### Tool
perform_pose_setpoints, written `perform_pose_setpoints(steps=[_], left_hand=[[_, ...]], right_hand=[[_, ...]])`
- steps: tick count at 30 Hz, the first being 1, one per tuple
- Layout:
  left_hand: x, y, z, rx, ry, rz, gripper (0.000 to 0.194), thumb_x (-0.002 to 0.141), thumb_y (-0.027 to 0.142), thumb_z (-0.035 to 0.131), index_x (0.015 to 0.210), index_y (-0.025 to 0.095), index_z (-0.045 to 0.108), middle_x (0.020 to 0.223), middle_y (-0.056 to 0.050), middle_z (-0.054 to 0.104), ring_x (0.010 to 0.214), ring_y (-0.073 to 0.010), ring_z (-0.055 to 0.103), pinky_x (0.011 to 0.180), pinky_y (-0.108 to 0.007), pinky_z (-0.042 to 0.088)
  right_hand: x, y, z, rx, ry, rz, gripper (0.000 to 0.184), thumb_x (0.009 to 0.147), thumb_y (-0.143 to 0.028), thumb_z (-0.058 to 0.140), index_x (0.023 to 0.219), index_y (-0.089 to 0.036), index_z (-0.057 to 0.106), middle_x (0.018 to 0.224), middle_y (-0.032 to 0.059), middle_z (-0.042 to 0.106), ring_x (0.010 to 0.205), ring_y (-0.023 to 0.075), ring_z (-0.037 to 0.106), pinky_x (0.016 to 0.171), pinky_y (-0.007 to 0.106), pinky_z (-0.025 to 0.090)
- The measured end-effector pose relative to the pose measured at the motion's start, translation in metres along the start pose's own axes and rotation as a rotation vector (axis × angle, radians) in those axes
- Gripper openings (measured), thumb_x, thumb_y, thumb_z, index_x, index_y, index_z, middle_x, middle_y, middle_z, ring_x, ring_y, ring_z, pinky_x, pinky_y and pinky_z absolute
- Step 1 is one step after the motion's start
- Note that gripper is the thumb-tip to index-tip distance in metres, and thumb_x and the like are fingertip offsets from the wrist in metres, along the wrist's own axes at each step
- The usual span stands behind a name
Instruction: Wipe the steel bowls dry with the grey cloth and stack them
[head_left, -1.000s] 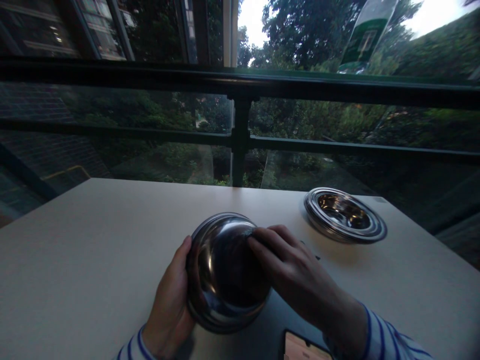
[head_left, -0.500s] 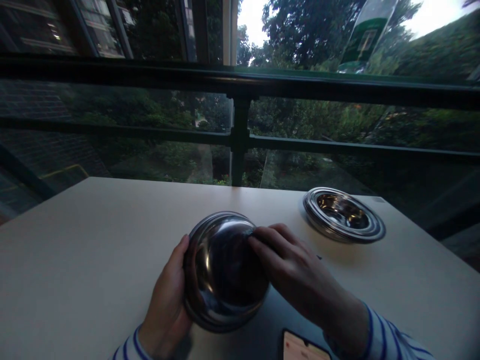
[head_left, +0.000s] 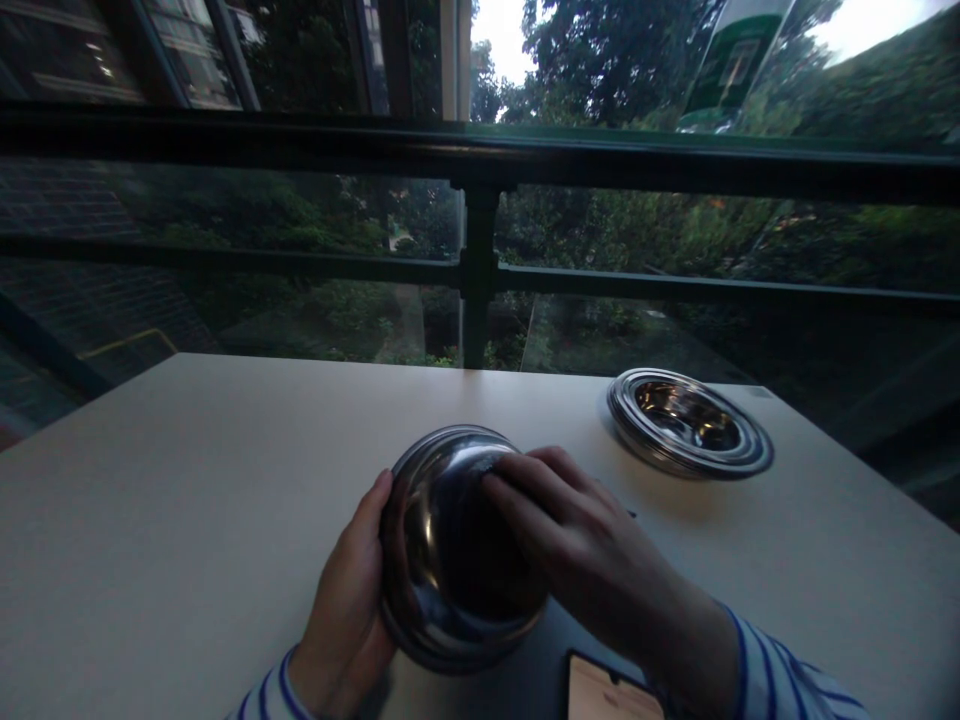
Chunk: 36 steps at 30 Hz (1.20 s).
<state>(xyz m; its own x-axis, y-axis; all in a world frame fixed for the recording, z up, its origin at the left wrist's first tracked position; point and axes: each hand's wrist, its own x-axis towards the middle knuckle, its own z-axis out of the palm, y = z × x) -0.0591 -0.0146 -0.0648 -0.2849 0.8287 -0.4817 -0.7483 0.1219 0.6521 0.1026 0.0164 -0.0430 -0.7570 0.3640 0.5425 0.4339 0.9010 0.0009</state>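
Note:
My left hand [head_left: 345, 590] grips the left rim of a shiny metal bowl [head_left: 431, 560], thumb on the edge and fingers underneath. The bowl's rounded outer side faces up toward me, tilted over the table. My right hand [head_left: 574, 530] reaches in from the right, its fingertips pinched together and pressed against the upper part of the bowl. A small greyish patch shows at those fingertips; whether it is a held piece or a mark on the metal I cannot make out. Part of the bowl's right side is hidden behind this hand.
A stack of metal bowls [head_left: 686, 425] rests at the back right of the white table [head_left: 187, 500]. A phone [head_left: 611, 690] with a lit screen lies at the front edge. Beyond the table runs a dark green railing [head_left: 480, 265], with a bottle [head_left: 735, 65] upon it.
The bowl and my left hand have shifted slightly right. My right fingertips have moved a little left across the bowl's surface, still pressed to it.

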Motion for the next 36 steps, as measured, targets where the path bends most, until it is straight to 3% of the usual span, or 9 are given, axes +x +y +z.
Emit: perform_pose_setpoints(steps=[5,9,13,15,21,26,29,34,36], left_hand=[[0.002,-0.002,-0.001,0.000,0.010,0.032,0.026,0.083,0.027,0.050,0.097,0.011,0.067,0.083,-0.009,0.073,0.074,-0.0217,0.068,0.070,-0.036,0.056],[0.001,-0.004,-0.002,-0.014,0.007,0.014,0.026,0.084,0.027,0.050,0.095,0.012,0.067,0.082,-0.008,0.073,0.073,-0.0209,0.068,0.070,-0.035,0.055],[0.003,0.001,-0.003,-0.015,0.061,0.030,0.028,0.085,0.028,0.047,0.086,0.012,0.069,0.074,-0.008,0.073,0.070,-0.0212,0.068,0.069,-0.036,0.056],[0.003,0.002,-0.002,-0.022,0.063,0.037,0.029,0.086,0.027,0.045,0.084,0.011,0.069,0.071,-0.007,0.073,0.069,-0.0214,0.068,0.070,-0.037,0.056],[0.002,-0.001,0.002,-0.035,0.011,-0.027,0.025,0.084,0.024,0.047,0.088,0.012,0.069,0.073,-0.007,0.073,0.073,-0.0211,0.068,0.072,-0.035,0.055],[0.008,0.013,-0.003,0.000,0.069,0.082,0.031,0.087,0.026,0.042,0.077,0.014,0.069,0.066,-0.006,0.072,0.071,-0.0221,0.069,0.071,-0.038,0.056],[0.008,0.019,-0.006,0.026,0.079,0.132,0.031,0.087,0.026,0.042,0.078,0.014,0.069,0.065,-0.006,0.072,0.070,-0.0221,0.069,0.071,-0.037,0.056],[0.004,0.019,-0.005,0.045,0.074,0.123,0.031,0.087,0.026,0.043,0.077,0.014,0.070,0.060,-0.005,0.071,0.069,-0.0216,0.069,0.072,-0.037,0.056],[0.003,0.019,-0.004,0.047,0.090,0.133,0.031,0.087,0.025,0.043,0.077,0.014,0.069,0.058,-0.004,0.070,0.070,-0.0217,0.069,0.072,-0.037,0.056]], right_hand=[[-0.001,-0.001,0.002,0.074,-0.050,-0.056,0.024,0.090,-0.014,0.040,0.105,-0.008,0.058,0.107,0.0156,0.056,0.093,0.0243,0.048,0.071,0.035,0.050],[0.000,-0.001,0.006,0.059,0.009,0.045,0.026,0.089,-0.011,0.041,0.111,-0.006,0.054,0.106,0.0159,0.056,0.094,0.0233,0.048,0.077,0.036,0.049],[0.000,-0.007,0.005,0.111,-0.102,-0.105,0.026,0.089,-0.015,0.043,0.109,-0.005,0.056,0.105,0.0155,0.057,0.087,0.0228,0.050,0.067,0.034,0.050],[0.000,-0.006,0.006,0.134,-0.148,-0.100,0.026,0.089,-0.014,0.043,0.110,-0.008,0.056,0.105,0.0137,0.057,0.087,0.0220,0.050,0.068,0.033,0.050],[0.003,-0.004,0.006,0.092,-0.009,-0.029,0.028,0.091,-0.013,0.038,0.112,-0.003,0.054,0.106,0.0170,0.056,0.094,0.0236,0.049,0.078,0.036,0.049],[-0.001,-0.007,0.000,0.121,-0.171,-0.083,0.026,0.091,-0.014,0.037,0.108,-0.009,0.057,0.102,0.0117,0.057,0.085,0.0204,0.050,0.067,0.031,0.050],[-0.005,-0.001,0.000,0.063,-0.149,-0.022,0.026,0.090,-0.009,0.037,0.106,-0.009,0.057,0.105,0.0127,0.057,0.088,0.0210,0.049,0.069,0.032,0.050],[-0.004,0.002,0.000,0.101,-0.159,-0.074,0.023,0.091,-0.014,0.039,0.102,-0.010,0.059,0.104,0.0125,0.056,0.086,0.0207,0.050,0.065,0.031,0.050],[-0.004,0.004,0.000,0.092,-0.122,-0.023,0.021,0.090,-0.011,0.040,0.098,-0.011,0.059,0.103,0.0125,0.057,0.090,0.0207,0.049,0.070,0.032,0.050]])
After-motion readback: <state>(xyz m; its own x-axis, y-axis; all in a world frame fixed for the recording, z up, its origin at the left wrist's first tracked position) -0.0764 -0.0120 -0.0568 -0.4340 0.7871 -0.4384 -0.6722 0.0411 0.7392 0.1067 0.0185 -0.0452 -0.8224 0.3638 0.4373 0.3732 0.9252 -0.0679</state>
